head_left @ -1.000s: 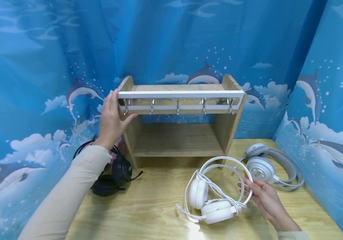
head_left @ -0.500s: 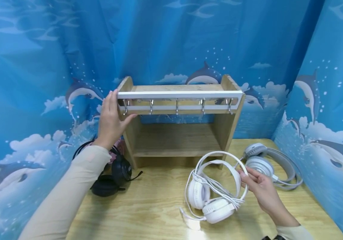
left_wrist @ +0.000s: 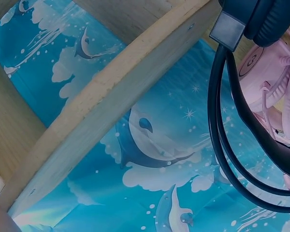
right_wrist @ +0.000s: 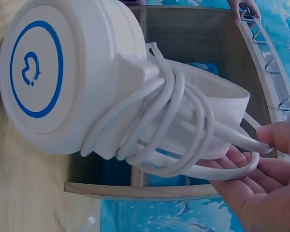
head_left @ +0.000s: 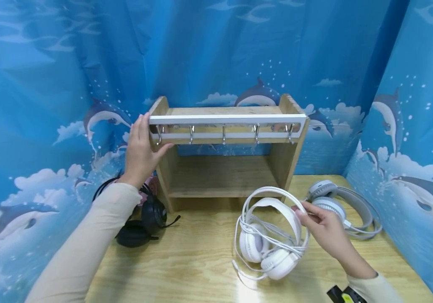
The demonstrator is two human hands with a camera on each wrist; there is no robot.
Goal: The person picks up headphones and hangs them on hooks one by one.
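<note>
White headphones (head_left: 277, 262) with a cable wound about them hang from my right hand (head_left: 324, 229), which pinches the thin outer band between thumb and fingers. In the right wrist view one ear cup (right_wrist: 38, 72) with a blue ring faces the camera, and the right hand (right_wrist: 268, 179) grips the band. My left hand (head_left: 139, 153) rests on the left end of a wooden shelf's white hook rail (head_left: 228, 119), fingers straight and thumb spread. Several metal hooks (head_left: 223, 134) line the rail. Only an edge of the left hand (left_wrist: 1, 220) shows in the left wrist view.
Black headphones (head_left: 152, 214) with a boom mic lie left of the shelf (head_left: 220, 176). Behind them are pink headphones (left_wrist: 261, 77). White and grey headphones (head_left: 360, 206) lie at the right. A blue dolphin-print curtain (head_left: 216, 50) surrounds the wooden table (head_left: 186, 269).
My right hand has raised the white headphones slightly and turned them more upright, band up and ear cups below. The left hand has stayed on the rail.
</note>
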